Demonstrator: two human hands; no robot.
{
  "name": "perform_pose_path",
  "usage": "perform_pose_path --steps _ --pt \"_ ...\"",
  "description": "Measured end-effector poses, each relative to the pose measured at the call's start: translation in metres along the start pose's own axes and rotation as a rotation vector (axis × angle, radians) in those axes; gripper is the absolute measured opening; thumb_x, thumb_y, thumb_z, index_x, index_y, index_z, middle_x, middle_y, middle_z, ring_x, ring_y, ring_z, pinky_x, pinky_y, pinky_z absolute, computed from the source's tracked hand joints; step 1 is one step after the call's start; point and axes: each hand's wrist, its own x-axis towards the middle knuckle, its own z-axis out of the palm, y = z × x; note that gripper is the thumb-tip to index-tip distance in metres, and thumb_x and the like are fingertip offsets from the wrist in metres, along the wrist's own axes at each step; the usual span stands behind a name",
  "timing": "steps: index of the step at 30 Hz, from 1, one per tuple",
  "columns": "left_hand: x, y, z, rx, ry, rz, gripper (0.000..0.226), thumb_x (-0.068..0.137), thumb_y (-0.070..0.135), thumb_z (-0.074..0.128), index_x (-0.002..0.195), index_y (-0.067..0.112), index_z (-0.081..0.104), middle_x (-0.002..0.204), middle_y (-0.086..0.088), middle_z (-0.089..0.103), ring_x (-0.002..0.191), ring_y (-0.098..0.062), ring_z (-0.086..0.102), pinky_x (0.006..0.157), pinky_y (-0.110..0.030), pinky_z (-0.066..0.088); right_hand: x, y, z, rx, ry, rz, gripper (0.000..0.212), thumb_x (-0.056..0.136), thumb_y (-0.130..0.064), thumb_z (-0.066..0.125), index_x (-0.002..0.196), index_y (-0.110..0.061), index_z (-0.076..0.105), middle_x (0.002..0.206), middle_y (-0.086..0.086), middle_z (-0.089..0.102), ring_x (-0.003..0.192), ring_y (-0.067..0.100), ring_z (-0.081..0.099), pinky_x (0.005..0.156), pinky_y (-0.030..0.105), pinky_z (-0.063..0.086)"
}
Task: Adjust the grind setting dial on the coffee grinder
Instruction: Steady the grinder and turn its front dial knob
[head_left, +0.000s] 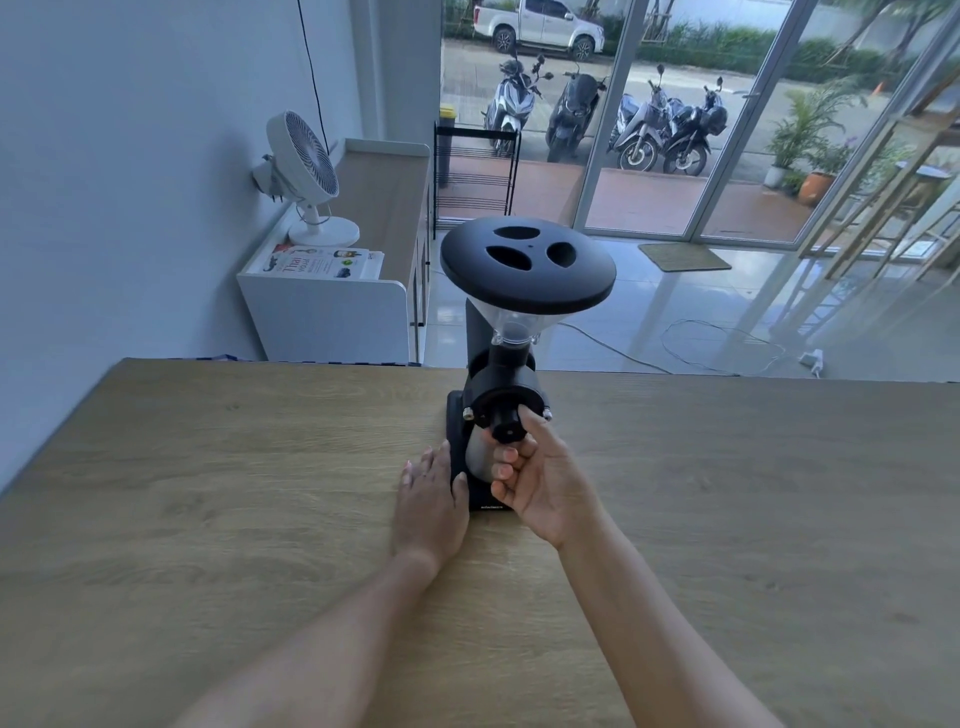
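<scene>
Your coffee grinder is matte black with a clear hopper. Your bench shows pale wood grain. The far-left fan is white.

Two bare forearms, no sleeves — hands ringless, unadorned

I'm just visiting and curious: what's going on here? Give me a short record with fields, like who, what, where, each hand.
who: a person, seen from a head-worn camera
object: black coffee grinder with a wide lid on its clear hopper
surface: wooden table
right hand: thumb and fingers around the front dial
left hand: flat on the table, touching the left side of the grinder's base
dial setting: cannot tell
background: white fan on a cabinet, glass doors, motorbikes outside
</scene>
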Motion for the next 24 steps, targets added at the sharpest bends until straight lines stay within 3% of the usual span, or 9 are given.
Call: perform_pose_path --steps 4,12,24 --pt "-0.002 0.001 -0.002 0.018 0.013 -0.008 0.057 0.103 0.037 0.024 0.155 0.017 0.012 0.162 -0.005 0.022 0.150 -0.015 0.010 0.123 -0.034 0.001 0.002 0.000 0.000 -0.020 0.059 -0.019 0.051 0.076 -0.048 0.074 0.103 -0.005 0.066 0.057 -0.005 0.047 0.048 0.008 0.046 0.052 0.023 0.042" --pt "-0.006 0.009 -0.008 0.026 0.014 -0.029 0.056 0.104 0.035 0.024 0.156 0.017 0.010 0.163 -0.005 0.019 0.151 -0.019 0.008 0.120 -0.032 -0.002 0.003 0.002 0.000 0.003 0.085 -0.025 0.062 0.071 -0.049 0.079 0.111 -0.007 0.058 0.057 -0.005 0.045 0.047 0.009 0.045 0.051 0.024 0.042" --pt "0.001 -0.001 0.003 0.038 0.025 0.002 0.057 0.103 0.036 0.024 0.155 0.016 0.012 0.161 -0.006 0.023 0.150 -0.015 0.011 0.122 -0.033 -0.001 0.000 0.000 0.007 -0.055 0.171 -0.072 0.056 0.063 -0.048 0.082 0.098 -0.008 0.067 0.055 -0.005 0.043 0.046 0.009 0.042 0.050 0.023 0.040"
